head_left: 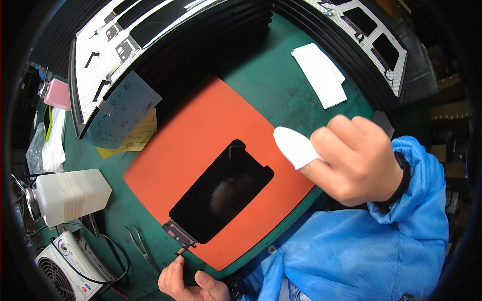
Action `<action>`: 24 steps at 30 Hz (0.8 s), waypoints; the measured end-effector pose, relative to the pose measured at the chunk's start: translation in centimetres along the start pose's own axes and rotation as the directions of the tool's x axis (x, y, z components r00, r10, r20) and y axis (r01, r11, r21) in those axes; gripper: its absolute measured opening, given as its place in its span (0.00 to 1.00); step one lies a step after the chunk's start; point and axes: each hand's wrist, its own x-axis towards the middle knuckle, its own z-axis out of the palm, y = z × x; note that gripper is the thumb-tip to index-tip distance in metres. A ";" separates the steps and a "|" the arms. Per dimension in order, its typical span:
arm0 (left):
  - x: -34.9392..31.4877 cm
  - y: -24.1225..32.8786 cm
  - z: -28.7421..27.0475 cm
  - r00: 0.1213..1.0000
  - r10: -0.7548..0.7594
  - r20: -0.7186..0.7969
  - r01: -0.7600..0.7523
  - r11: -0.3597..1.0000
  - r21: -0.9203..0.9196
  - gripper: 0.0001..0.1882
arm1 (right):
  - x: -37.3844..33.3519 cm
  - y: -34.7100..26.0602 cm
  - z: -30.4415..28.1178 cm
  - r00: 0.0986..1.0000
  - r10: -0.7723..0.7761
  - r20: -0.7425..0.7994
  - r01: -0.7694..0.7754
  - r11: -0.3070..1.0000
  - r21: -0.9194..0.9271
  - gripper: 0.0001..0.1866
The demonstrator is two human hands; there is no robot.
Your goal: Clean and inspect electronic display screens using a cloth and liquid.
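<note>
A black phone screen (221,193) lies aslant on an orange mat (186,135), its notched end pointing away to the right. At its near left end a ribbon cable with a small board (178,236) sticks out past the mat's edge. My left hand (188,285) is palm up at the lower edge, thumb apart from the other fingers, a fingertip at the cable's tip; whether it touches cannot be told. To the right of the screen, above the mat's right edge, my right hand (351,158) is closed, with a white cloth (295,148) wrapped over one digit.
Tweezers (141,246) lie left of the mat, near a white bottle (75,195) and a fan unit (70,266). Black trays with white liners (145,30) hold screens at the far left and far right. White wipes (320,75) rest on the green table (266,75).
</note>
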 end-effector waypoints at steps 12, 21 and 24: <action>0.2 0.1 -1.0 0.998 0.010 0.057 -0.012 0.999 0.048 0.21 | 2.2 4.4 1.9 0.984 0.130 -0.119 -0.130 0.991 0.002 0.07; 0.2 -0.7 -1.3 0.995 0.037 0.088 -0.031 0.998 -0.061 0.20 | 4.9 2.2 -2.5 1.000 0.030 -0.002 -0.029 0.969 0.246 0.19; 0.3 -0.5 -2.2 0.998 0.026 0.066 -0.024 0.999 -0.021 0.19 | 7.4 0.4 -1.8 0.993 -0.114 -0.018 0.112 0.917 0.382 0.18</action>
